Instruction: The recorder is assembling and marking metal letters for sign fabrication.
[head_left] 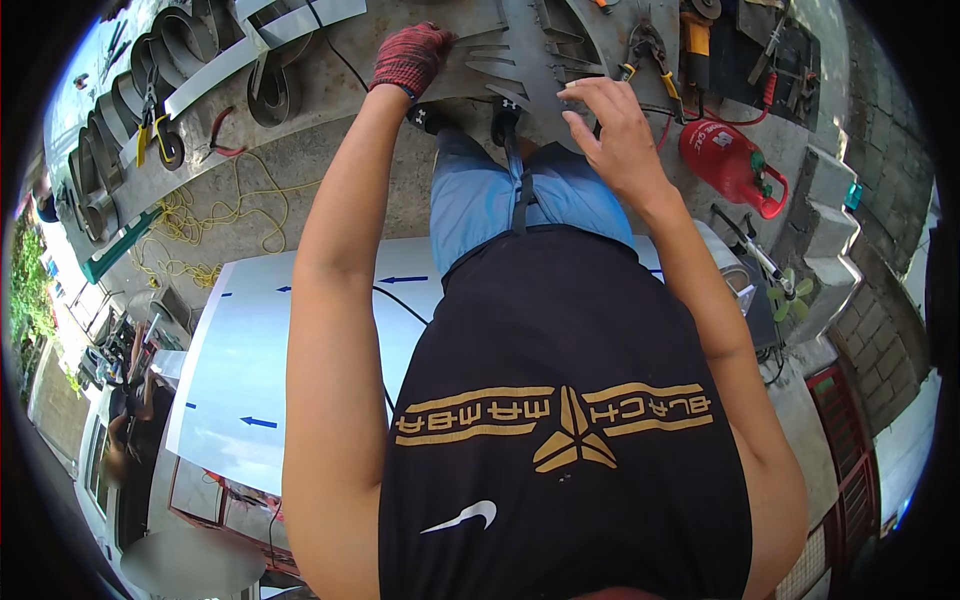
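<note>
- Nearest the camera: black sleeveless shirt (565,420) with gold and white markings, filling the lower middle; light blue trousers (520,195) above it. The shirt hides the ground beneath the body.
- Behind the left arm: flat white sheet panel (240,350), smooth and glossy, with small blue arrows; a thin black cable crosses its upper part. Its right edge is covered by the arm and shirt.
- Left hand (412,58) wears a red knitted work glove. Palm down, fingers spread flat on the grey cut steel plate (520,55) at its left side; pressing, not gripping.
- Right hand (612,125) is bare, fingers loosely curled, fingertips (572,92) touching the plate's lower right edge. Whether they pinch the edge or just rest on it cannot be told.
- The plate lies on the concrete ground between the two hands, just beyond the feet: dull grey, flat, cut into long pointed tongues. Its top is cut off by the picture's rim.
- Right of the plate: pliers with yellow-tipped handles (648,55), then a small red gas cylinder (728,160) lying on its side.
- Far left: curved grey metal strips (165,70), bent by the lens, and tangled yellow cord (200,225).
</note>
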